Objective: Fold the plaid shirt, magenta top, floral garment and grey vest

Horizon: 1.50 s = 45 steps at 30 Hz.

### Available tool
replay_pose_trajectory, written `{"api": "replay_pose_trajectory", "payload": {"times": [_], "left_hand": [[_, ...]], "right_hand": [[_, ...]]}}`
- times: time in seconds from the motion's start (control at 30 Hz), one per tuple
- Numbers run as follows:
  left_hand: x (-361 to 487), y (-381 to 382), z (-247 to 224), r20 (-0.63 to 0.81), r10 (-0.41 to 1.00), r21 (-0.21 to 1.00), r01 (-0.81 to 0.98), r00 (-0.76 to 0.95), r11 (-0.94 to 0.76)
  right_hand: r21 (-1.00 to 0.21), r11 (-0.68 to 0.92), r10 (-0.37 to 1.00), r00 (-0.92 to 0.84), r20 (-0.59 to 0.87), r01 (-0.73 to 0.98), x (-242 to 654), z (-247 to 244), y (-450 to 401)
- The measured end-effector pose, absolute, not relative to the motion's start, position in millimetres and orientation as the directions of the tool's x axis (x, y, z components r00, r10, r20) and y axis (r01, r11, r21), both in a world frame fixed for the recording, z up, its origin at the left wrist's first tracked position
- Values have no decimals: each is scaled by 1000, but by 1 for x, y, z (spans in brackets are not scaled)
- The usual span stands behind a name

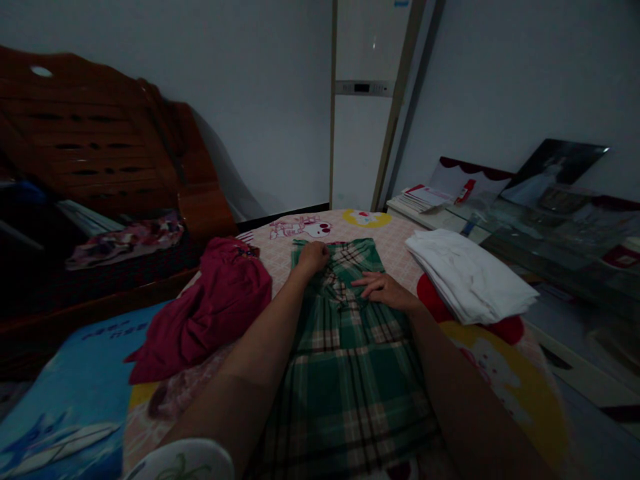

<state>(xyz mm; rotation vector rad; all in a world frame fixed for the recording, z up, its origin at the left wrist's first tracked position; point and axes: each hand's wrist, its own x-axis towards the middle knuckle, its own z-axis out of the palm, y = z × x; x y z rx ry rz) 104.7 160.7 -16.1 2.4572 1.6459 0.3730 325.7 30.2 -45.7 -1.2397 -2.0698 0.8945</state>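
A green plaid garment (pixel 350 373) lies spread out on the patterned cloth of the table (pixel 400 230), its narrower part at the far end. Near its far left edge, my left hand (pixel 314 258) is closed on the fabric, the fingers curled. My right hand (pixel 383 290) rests on the upper right part of the garment, with its fingers apart. Between the two hands the fabric is bunched and creased.
A crumpled dark red garment (pixel 215 310) lies at the left, and folded white cloth (pixel 473 275) at the right. Beyond are a wooden bench (pixel 100 147), a tall white appliance (pixel 363 147) and a glass-topped cabinet (pixel 530 243).
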Motion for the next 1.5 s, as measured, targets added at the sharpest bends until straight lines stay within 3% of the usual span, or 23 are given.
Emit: {"api": "replay_pose_trajectory", "payload": {"times": [0.27, 0.53, 0.63, 0.73, 0.9, 1.0, 1.1, 1.23, 1.37, 1.5], "left_hand": [[107, 158, -24, 137, 918, 244, 885, 373, -396], [94, 171, -24, 56, 903, 409, 816, 425, -409], [92, 174, -24, 48, 898, 459, 789, 437, -409], [90, 172, -11, 63, 887, 516, 746, 458, -422], [84, 141, 60, 374, 767, 685, 402, 521, -607], [91, 106, 99, 487, 676, 644, 295, 554, -706], [106, 72, 101, 420, 551, 541, 289, 721, -790], [119, 42, 51, 173, 426, 361, 345, 888, -866], [106, 26, -2, 85, 430, 293, 390, 899, -873], [89, 24, -23, 76, 486, 313, 442, 870, -841]], "right_hand": [[-754, 331, 890, -452, 51, 567, 320, -38, 26], [-771, 332, 888, -455, 62, 543, 317, -25, 23], [-819, 309, 938, -297, 179, 483, 312, -16, 20], [-835, 299, 943, -8, 333, 462, 307, -8, 18], [-803, 292, 858, 228, 460, 519, 299, 1, 16], [-798, 303, 842, 245, 480, 521, 298, 5, 16], [-783, 308, 838, 236, 493, 541, 298, 12, 15], [-765, 296, 838, 229, 496, 572, 302, 24, 12], [-788, 259, 847, 261, 464, 558, 307, 35, 8], [-819, 213, 866, 285, 410, 532, 310, 46, 1]]}}
